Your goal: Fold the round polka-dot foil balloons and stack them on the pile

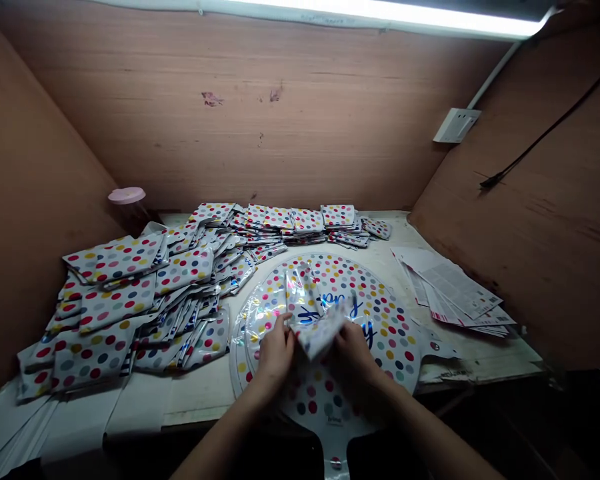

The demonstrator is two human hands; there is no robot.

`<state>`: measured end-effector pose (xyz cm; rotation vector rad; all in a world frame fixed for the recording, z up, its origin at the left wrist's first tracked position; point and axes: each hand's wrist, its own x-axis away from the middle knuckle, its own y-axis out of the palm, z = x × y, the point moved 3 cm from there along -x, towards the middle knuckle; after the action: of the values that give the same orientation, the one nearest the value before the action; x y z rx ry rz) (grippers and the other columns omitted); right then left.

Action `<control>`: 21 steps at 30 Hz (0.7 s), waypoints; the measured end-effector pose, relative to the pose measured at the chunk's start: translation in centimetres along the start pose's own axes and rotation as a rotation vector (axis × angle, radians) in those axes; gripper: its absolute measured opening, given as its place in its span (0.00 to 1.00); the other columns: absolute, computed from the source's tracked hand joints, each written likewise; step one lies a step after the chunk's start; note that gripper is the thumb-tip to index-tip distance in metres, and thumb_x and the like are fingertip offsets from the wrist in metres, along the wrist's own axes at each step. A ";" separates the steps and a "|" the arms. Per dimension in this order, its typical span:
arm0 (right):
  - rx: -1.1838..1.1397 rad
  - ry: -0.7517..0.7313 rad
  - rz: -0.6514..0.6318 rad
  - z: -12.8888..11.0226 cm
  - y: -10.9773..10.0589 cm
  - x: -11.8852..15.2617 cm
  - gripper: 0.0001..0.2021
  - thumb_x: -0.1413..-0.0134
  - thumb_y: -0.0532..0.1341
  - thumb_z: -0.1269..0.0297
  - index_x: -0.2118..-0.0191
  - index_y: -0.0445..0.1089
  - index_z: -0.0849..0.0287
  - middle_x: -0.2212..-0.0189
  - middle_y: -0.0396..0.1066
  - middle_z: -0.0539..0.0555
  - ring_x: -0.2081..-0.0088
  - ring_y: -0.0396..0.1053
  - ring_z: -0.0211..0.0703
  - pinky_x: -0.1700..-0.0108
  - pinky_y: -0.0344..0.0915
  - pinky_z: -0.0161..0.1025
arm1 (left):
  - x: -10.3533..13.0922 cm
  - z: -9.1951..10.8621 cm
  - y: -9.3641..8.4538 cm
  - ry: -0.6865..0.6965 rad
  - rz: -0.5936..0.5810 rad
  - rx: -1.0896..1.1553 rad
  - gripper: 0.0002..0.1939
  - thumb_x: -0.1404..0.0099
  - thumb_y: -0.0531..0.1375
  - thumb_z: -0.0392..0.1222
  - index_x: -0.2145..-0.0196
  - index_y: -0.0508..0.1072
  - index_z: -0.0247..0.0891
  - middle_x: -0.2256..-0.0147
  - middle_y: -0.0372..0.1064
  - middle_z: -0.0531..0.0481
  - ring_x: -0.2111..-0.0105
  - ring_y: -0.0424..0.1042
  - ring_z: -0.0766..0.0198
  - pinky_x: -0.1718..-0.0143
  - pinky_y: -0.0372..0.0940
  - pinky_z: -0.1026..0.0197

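Flat on the table lies a round foil balloon (395, 313) with coloured dots and blue lettering, its neck hanging over the front edge. Above its middle, my left hand (275, 350) and my right hand (355, 350) are closed on a partly folded dotted foil balloon (320, 333), one at each side. The folded piece is blurred by motion, and the right fingertips are partly hidden behind it. More flat balloon edges show under the round one at the left.
Folded dotted balloons (117, 300) are heaped at the left, with more stacks (307, 220) along the back wall. Printed cards (460, 293) lie at the right. A pink-lidded cup (127, 196) stands back left. A socket (457, 125) and a hanging cable (545, 137) are on the walls.
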<state>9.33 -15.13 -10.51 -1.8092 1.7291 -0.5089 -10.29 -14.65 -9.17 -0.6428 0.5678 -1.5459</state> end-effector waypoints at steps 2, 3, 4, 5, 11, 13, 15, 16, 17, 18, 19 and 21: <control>0.050 0.102 0.074 -0.5 0.8 -0.9 0.12 0.39 0.48 0.62 0.57 0.65 0.58 0.68 0.74 0.56 0.65 0.72 0.49 0.65 0.67 0.42 | -0.8 0.6 0.4 -0.108 0.058 -0.125 0.22 0.33 0.51 0.36 0.41 0.59 0.36 0.67 0.74 0.47 0.67 0.74 0.59 0.67 0.62 0.62; 0.090 0.161 0.108 -0.6 1.1 -1.3 0.11 0.39 0.49 0.62 0.56 0.64 0.58 0.70 0.73 0.55 0.67 0.72 0.50 0.67 0.67 0.41 | -1.0 0.8 0.7 -0.144 0.077 -0.177 0.23 0.33 0.51 0.37 0.40 0.57 0.34 0.67 0.74 0.46 0.67 0.74 0.58 0.68 0.62 0.61; 0.141 0.211 0.138 -0.8 1.4 -1.6 0.11 0.40 0.50 0.62 0.55 0.63 0.58 0.72 0.73 0.55 0.68 0.72 0.49 0.68 0.66 0.41 | -1.2 0.9 1.1 -0.169 0.092 -0.218 0.24 0.32 0.51 0.38 0.40 0.56 0.33 0.67 0.74 0.45 0.67 0.74 0.57 0.68 0.62 0.61; 0.199 0.232 0.157 -0.9 1.6 -1.9 0.11 0.40 0.51 0.62 0.54 0.62 0.58 0.71 0.72 0.55 0.69 0.72 0.49 0.69 0.66 0.41 | -1.2 0.9 1.4 -0.177 0.111 -0.248 0.24 0.32 0.51 0.38 0.39 0.55 0.32 0.67 0.74 0.44 0.67 0.74 0.56 0.68 0.63 0.61; 0.557 -0.213 0.094 -1.6 1.5 -1.0 0.14 0.38 0.47 0.70 0.56 0.69 0.58 0.49 0.66 0.62 0.54 0.69 0.51 0.60 0.70 0.44 | 0.1 0.6 2.8 0.045 0.199 -0.469 0.31 0.36 0.48 0.27 0.37 0.55 0.47 0.40 0.56 0.41 0.48 0.66 0.50 0.55 0.66 0.52; 0.632 -0.452 -0.031 -1.5 0.9 -0.2 0.16 0.40 0.52 0.67 0.49 0.68 0.60 0.40 0.59 0.62 0.41 0.58 0.57 0.45 0.62 0.53 | 0.0 0.3 2.7 0.211 0.141 -0.543 0.32 0.37 0.47 0.26 0.38 0.57 0.50 0.35 0.47 0.46 0.38 0.52 0.46 0.44 0.55 0.41; 0.679 -0.626 -0.170 -1.4 0.4 0.3 0.25 0.43 0.56 0.64 0.40 0.61 0.64 0.36 0.52 0.62 0.35 0.47 0.59 0.37 0.51 0.56 | -0.4 0.1 2.3 0.391 0.008 -0.556 0.30 0.34 0.48 0.31 0.36 0.54 0.46 0.34 0.44 0.48 0.34 0.40 0.47 0.38 0.39 0.35; 0.696 -0.678 -0.211 -1.4 0.3 0.3 0.27 0.44 0.56 0.65 0.39 0.59 0.67 0.36 0.52 0.63 0.35 0.45 0.59 0.36 0.49 0.56 | -0.6 -0.1 2.0 0.464 -0.080 -0.544 0.29 0.32 0.48 0.37 0.35 0.50 0.42 0.34 0.42 0.47 0.34 0.37 0.48 0.37 0.34 0.34; 0.707 -0.714 -0.228 -1.5 0.2 0.2 0.27 0.44 0.55 0.68 0.39 0.58 0.70 0.37 0.54 0.65 0.35 0.46 0.58 0.36 0.50 0.55 | -0.9 -0.3 1.6 0.523 -0.166 -0.527 0.32 0.32 0.50 0.44 0.34 0.46 0.39 0.33 0.40 0.45 0.33 0.35 0.48 0.37 0.32 0.34; 0.708 -0.748 -0.230 -1.6 0.2 0.2 0.25 0.43 0.53 0.72 0.40 0.59 0.72 0.39 0.56 0.67 0.35 0.48 0.57 0.36 0.51 0.55 | -1.0 -0.5 1.1 0.569 -0.237 -0.514 0.37 0.34 0.52 0.52 0.33 0.43 0.37 0.33 0.38 0.42 0.33 0.34 0.46 0.38 0.30 0.34; 0.692 -0.781 -0.222 -1.8 0.2 0.3 0.23 0.43 0.51 0.76 0.41 0.61 0.74 0.40 0.59 0.68 0.36 0.50 0.56 0.37 0.53 0.54 | -1.0 -0.7 0.6 0.609 -0.284 -0.505 0.44 0.37 0.54 0.58 0.33 0.41 0.35 0.33 0.36 0.40 0.34 0.33 0.45 0.38 0.29 0.33; 0.598 -0.855 -0.222 -2.0 0.2 1.0 0.21 0.43 0.49 0.79 0.44 0.64 0.73 0.42 0.61 0.68 0.36 0.51 0.53 0.37 0.55 0.53 | -0.7 -1.0 -0.2 0.694 -0.319 -0.488 0.46 0.41 0.58 0.59 0.33 0.44 0.37 0.34 0.41 0.39 0.34 0.37 0.44 0.38 0.28 0.33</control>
<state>8.03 -16.45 -9.21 -1.4498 0.7023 -0.2313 -11.12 -13.95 -9.77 -0.5632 1.4525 -1.9518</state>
